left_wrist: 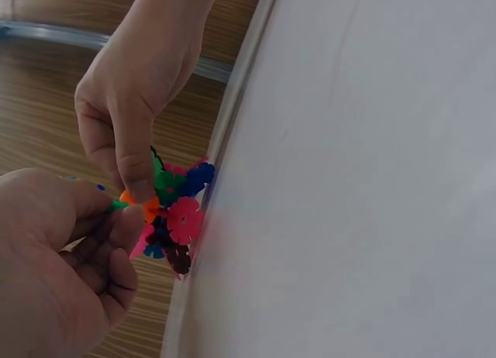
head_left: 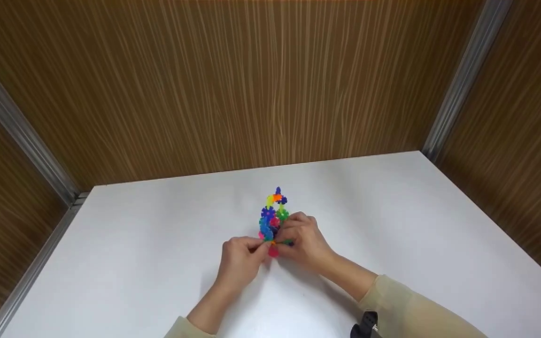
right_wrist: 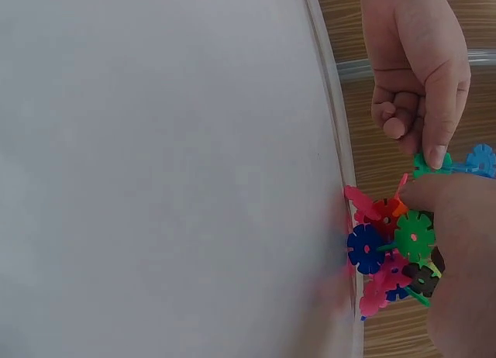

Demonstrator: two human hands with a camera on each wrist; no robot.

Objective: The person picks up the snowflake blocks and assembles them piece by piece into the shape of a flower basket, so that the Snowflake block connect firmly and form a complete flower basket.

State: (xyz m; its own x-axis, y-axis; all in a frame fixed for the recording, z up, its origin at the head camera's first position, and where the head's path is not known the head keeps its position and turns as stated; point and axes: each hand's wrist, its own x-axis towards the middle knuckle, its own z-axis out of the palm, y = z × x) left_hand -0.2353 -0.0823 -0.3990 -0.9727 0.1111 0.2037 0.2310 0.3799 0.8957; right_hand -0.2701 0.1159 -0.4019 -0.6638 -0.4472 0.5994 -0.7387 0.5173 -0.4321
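A build of colourful plastic snowflake discs (head_left: 268,213) stands on the white table, tall and joined edge to edge. At its near lower part my left hand (head_left: 240,258) pinches a green snowflake disc (right_wrist: 431,166), which links to a light blue disc (right_wrist: 481,160). From the other side my right hand (head_left: 305,239) grips the build at an orange disc (left_wrist: 147,204), with thumb and fingertips close to the left hand's. A pink disc (head_left: 273,252) sticks out below the fingers. The right fingers hide part of the build's middle.
The white table (head_left: 134,234) spreads around the build. Wood-grain panels (head_left: 270,84) rise behind and at both sides, with metal posts (head_left: 463,80) at the corners. A black strap (head_left: 368,324) lies by the right sleeve.
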